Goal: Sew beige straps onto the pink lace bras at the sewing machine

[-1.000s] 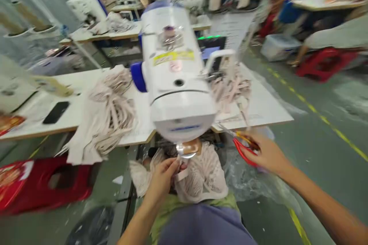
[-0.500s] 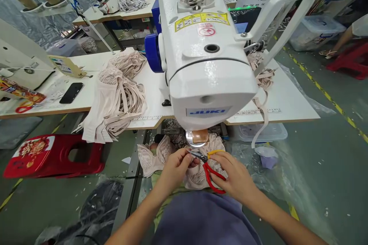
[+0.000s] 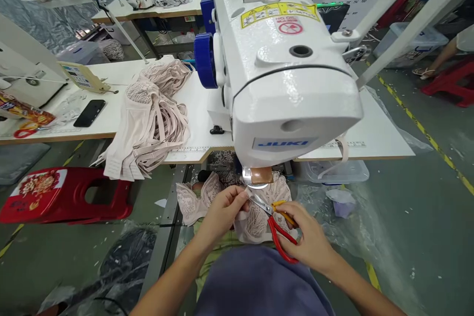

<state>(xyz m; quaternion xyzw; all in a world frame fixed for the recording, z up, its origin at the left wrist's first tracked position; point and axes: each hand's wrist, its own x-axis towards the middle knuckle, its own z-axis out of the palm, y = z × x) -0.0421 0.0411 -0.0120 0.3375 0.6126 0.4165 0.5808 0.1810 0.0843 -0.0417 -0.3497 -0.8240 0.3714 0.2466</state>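
Below the head of a white sewing machine, a beige lace bra lies over my lap, with one cup spread to the left. My left hand pinches a small part of the bra between thumb and forefinger. Scissors with one red and one yellow handle are in my right hand, fingers through the handles. The blades point up and left, their tips right by my left fingertips. Whether fabric or thread lies between the blades, I cannot tell.
A heap of beige bras hangs over the table's front edge at left. Farther left are a black phone and another pair of scissors. A red stool stands on the floor. Someone's leg shows at far right.
My head view has shifted, so the machine looks nearer and more to the right. My right hand and the scissors have moved slightly right and down, handles still apart. My left hand keeps its pinch.
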